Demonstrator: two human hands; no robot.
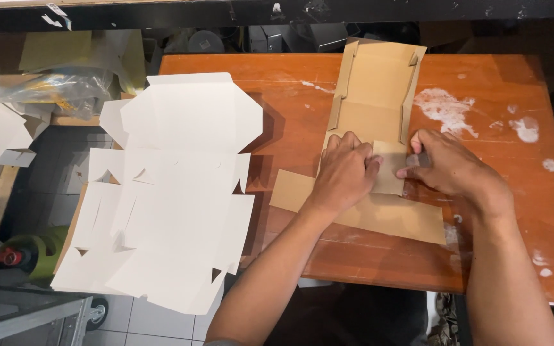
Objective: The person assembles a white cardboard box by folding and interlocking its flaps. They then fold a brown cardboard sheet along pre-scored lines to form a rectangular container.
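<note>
While most of the carton is still unfolded, the first folds are under way.
Carton: brown die-cut cardboard blank (379, 90) on the wooden table (501, 211), side walls partly raised.
Left hand (344, 173): fingers curled, pressing the centre flap (389, 168).
Right hand (447, 168): pinching that flap's edge.
Left: white flat blanks (174, 192), unfolded.

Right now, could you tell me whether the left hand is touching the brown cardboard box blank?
Touching: the head view shows the left hand pressed flat on the brown cardboard box blank, fingers on its folded flap.
</note>
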